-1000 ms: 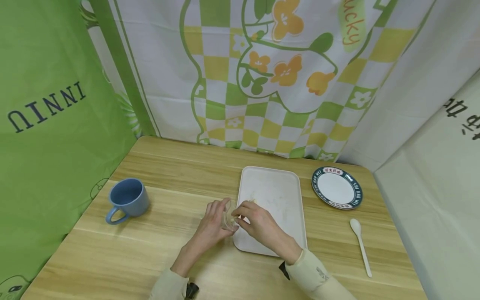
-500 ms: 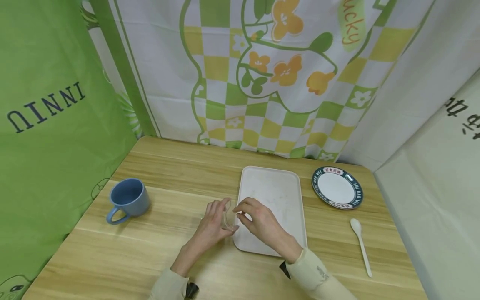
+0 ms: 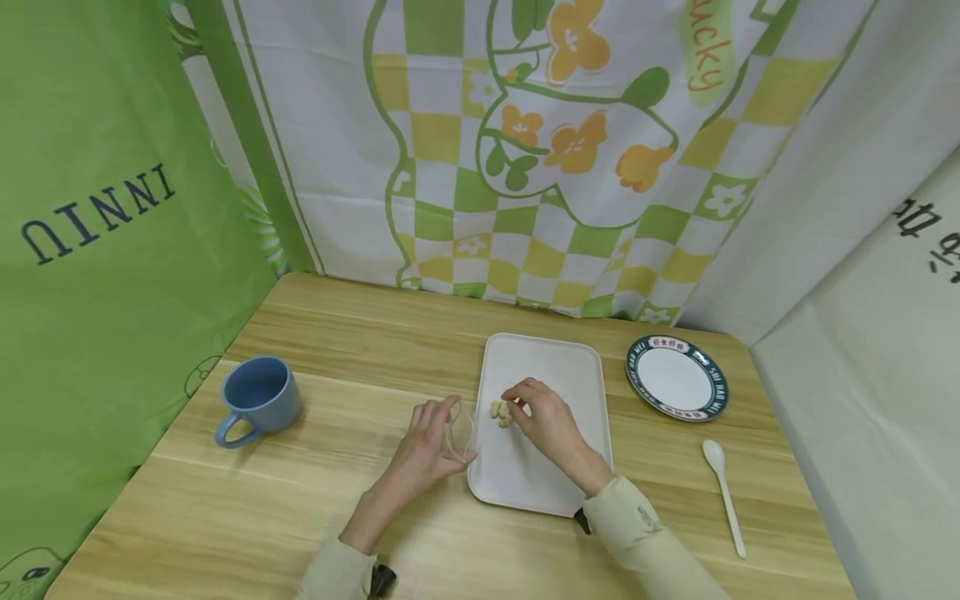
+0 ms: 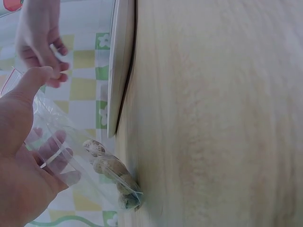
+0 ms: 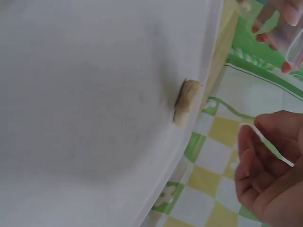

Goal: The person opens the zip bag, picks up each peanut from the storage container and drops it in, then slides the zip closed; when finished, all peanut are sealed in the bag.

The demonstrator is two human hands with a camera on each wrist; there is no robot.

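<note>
My left hand (image 3: 431,442) holds a clear plastic zip bag (image 4: 61,127) by its mouth, thumb on one side and fingers on the other. Several unshelled peanuts (image 4: 111,165) lie in the bag's bottom corner, near the tabletop. Over the left part of a pale rectangular tray (image 3: 555,367), my right hand (image 3: 551,421) is loosely curled. A gap shows between its thumb and fingers in the right wrist view, with nothing in it. Just left of those fingertips, a small group of peanuts (image 3: 498,412) rests on the tray; the right wrist view shows peanuts (image 5: 187,99) near the tray's edge.
A blue mug (image 3: 262,400) stands at the left of the wooden table (image 3: 337,333). Right of the tray are a plate (image 3: 675,379) with a dark patterned rim and a white spoon (image 3: 723,496). Patterned curtains (image 3: 525,208) hang behind the table and along its sides.
My right hand has moved away from the bag's mouth, rightward over the tray. The peanuts on the tray, mostly hidden by that hand before, now show. My left hand keeps its place.
</note>
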